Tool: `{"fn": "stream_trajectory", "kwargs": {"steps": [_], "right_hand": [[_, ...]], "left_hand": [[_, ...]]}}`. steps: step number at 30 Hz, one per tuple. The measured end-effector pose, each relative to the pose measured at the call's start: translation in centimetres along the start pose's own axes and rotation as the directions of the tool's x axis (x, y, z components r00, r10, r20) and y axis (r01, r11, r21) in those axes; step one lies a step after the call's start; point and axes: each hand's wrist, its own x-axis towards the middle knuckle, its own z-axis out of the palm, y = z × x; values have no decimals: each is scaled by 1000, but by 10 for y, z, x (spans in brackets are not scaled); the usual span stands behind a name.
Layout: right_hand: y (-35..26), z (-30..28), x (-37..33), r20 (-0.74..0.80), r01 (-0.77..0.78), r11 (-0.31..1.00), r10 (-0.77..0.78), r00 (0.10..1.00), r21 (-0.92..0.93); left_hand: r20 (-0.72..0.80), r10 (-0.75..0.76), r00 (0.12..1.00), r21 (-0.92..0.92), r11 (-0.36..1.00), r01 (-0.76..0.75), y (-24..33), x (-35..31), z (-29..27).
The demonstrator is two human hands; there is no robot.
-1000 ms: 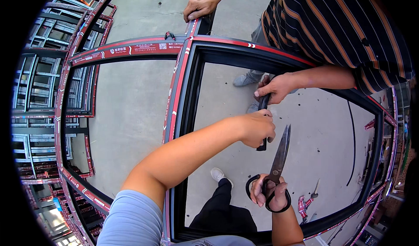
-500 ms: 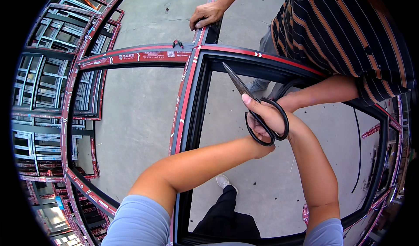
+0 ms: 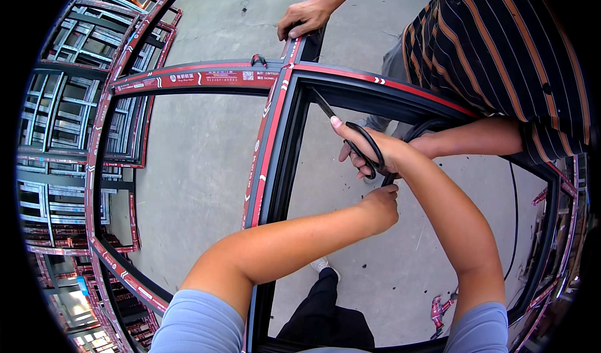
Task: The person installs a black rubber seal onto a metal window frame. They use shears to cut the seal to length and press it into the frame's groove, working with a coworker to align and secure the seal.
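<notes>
My right hand [image 3: 387, 151] is closed around the black handles of a pair of scissors [image 3: 324, 105]. The blades point up and left, their tips against the inner corner of the dark window frame [image 3: 267, 146] with red film on it. Just below, my left hand [image 3: 380, 209] has its fingers curled on a short piece of black rubber strip [image 3: 389, 179]. My own fingers partly hide that grip. Beyond my right wrist, a co-worker's hand [image 3: 423, 145] is beside a looped bundle of black strip [image 3: 432, 126].
The co-worker, in a striped shirt [image 3: 494, 58], leans over from the right; their other hand [image 3: 305, 18] rests on the frame's upright bar. A small dark-and-red object [image 3: 257, 60] sits on the crossbar. Stacked frames [image 3: 59, 115] stand at left. Red film scraps [image 3: 440, 310] lie on the floor.
The scissors have moved up and left, their tips now at the frame's corner. My left hand has come out from behind the scissor handles, lower and apart from them.
</notes>
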Motion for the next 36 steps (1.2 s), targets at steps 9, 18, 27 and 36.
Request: {"fn": "stream_trajectory", "kwargs": {"steps": [9,18,27,36], "right_hand": [[-34,2,-3,19,-79,947,89,996,-310],[-38,10,1,-159,-70,922,9,987,-381],[-27,19,-3,-250,-25,914,-84,965,-404],[-39,9,9,-92,-59,876,17,996,-478]], "left_hand": [[1,-8,1000,-11,1000,8,-1,-1,-1],[52,-6,999,-16,1000,7,-1,3,-6],[127,-20,992,-20,1000,22,-4,0,-13],[139,-6,990,-29,1000,11,-6,0,-15]]}}
